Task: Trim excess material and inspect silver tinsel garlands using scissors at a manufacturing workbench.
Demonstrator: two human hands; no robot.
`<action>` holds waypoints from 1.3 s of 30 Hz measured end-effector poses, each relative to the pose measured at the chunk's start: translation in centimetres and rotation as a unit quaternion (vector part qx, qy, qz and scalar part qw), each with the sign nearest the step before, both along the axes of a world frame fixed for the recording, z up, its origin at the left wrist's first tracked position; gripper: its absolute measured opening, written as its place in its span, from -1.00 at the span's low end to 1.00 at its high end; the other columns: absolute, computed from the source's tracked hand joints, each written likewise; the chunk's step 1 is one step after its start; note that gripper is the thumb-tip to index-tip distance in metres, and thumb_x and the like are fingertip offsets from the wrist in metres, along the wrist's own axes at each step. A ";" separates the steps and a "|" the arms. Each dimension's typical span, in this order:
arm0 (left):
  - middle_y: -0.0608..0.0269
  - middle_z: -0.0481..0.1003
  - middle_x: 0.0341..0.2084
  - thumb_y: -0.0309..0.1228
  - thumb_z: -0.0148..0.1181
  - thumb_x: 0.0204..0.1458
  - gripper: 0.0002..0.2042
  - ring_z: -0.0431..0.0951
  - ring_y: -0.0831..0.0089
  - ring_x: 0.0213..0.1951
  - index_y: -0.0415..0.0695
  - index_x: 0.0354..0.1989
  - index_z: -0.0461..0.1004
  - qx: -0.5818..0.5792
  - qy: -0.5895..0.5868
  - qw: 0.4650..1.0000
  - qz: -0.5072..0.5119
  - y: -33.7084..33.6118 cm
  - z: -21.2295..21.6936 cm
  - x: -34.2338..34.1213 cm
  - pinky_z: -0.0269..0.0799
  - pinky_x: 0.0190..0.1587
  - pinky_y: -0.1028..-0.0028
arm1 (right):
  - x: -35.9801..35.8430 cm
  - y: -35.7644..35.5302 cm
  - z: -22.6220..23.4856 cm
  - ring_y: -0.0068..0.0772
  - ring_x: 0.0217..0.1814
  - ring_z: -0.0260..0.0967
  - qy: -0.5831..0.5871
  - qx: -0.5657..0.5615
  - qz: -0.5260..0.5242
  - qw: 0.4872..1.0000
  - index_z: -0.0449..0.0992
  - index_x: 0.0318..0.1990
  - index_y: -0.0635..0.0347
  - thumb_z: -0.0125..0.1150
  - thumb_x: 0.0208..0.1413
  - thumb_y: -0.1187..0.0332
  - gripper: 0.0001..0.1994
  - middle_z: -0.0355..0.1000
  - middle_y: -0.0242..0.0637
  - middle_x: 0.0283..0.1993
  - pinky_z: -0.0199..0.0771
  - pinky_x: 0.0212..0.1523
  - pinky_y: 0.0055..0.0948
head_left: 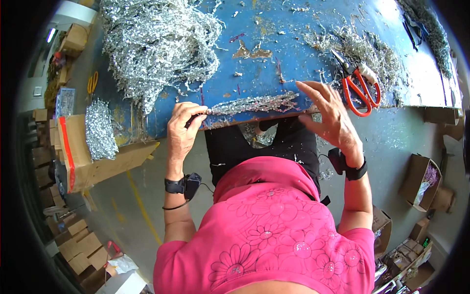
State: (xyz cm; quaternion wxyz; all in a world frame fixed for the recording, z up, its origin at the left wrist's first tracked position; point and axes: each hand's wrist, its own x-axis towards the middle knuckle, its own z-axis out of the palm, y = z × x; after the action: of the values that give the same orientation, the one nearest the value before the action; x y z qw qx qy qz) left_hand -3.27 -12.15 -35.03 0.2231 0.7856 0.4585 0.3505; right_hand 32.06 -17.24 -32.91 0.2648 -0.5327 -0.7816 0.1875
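Observation:
A slim bundle of silver glittery strands [254, 105] lies along the front edge of the blue table [289, 51]. My left hand [180, 131] pinches its left end between thumb and fingertips. Around the bundle's right end, my right hand [334, 117] is open, thumb and fingers spread apart, with nothing gripped. Just right of that hand, red-handled scissors [360, 93] rest on the table, handles toward me and slightly past the edge. A big heap of silver strands [156, 46] sits beyond my left hand.
Loose silver scraps [377, 56] lie behind the scissors. At the left, a cardboard box [98, 169] has a silver bundle [100, 130] over it, near yellow-handled scissors [92, 82]. An open carton [421, 181] stands on the floor at right.

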 end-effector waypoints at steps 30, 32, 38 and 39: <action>0.23 0.53 -0.39 -0.72 0.33 -0.18 -0.82 0.51 0.35 -0.22 -0.22 -0.38 0.60 0.036 0.029 0.999 0.012 0.5 0.0 -2.3 0.43 -0.14 0.45 | -3.5 0.4 -3.0 -0.22 -0.14 0.35 -0.035 0.119 -0.058 0.991 0.57 -0.02 0.04 0.29 -0.06 0.51 -0.62 0.43 -0.36 -0.17 0.36 -0.11 -0.30; 0.25 0.52 -0.39 -0.73 0.32 -0.16 -0.81 0.50 0.37 -0.20 -0.21 -0.36 0.60 0.019 0.026 0.999 0.019 0.6 -0.2 -1.8 0.42 -0.15 0.47 | -2.8 0.0 -2.7 -0.22 -0.11 0.35 -0.033 0.126 -0.075 0.989 0.57 -0.01 0.07 0.29 -0.03 0.51 -0.64 0.43 -0.34 -0.14 0.37 -0.09 -0.30; 0.25 0.51 -0.40 -0.70 0.32 -0.15 -0.81 0.50 0.35 -0.22 -0.19 -0.34 0.60 0.006 0.008 1.000 0.006 1.1 -0.8 -0.7 0.42 -0.16 0.46 | -0.4 -2.3 -3.4 -0.22 -0.12 0.37 -0.009 0.180 -0.197 0.964 0.57 -0.03 0.07 0.31 -0.09 0.55 -0.62 0.45 -0.33 -0.15 0.39 -0.09 -0.29; 0.25 0.51 -0.40 -0.71 0.32 -0.15 -0.80 0.50 0.34 -0.22 -0.19 -0.33 0.60 0.005 0.010 1.000 0.008 1.3 -0.6 -0.7 0.42 -0.16 0.45 | -0.3 -2.3 -3.5 -0.21 -0.13 0.37 0.004 0.178 -0.201 0.963 0.57 -0.04 0.08 0.32 -0.08 0.51 -0.63 0.45 -0.31 -0.16 0.38 -0.09 -0.27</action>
State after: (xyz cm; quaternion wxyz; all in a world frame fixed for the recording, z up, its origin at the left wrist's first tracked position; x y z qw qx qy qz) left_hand -4.02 -10.83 -35.67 0.2118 0.7866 0.4647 0.3470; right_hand 31.74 -19.51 -36.42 0.3912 -0.6221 -0.6781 -0.0099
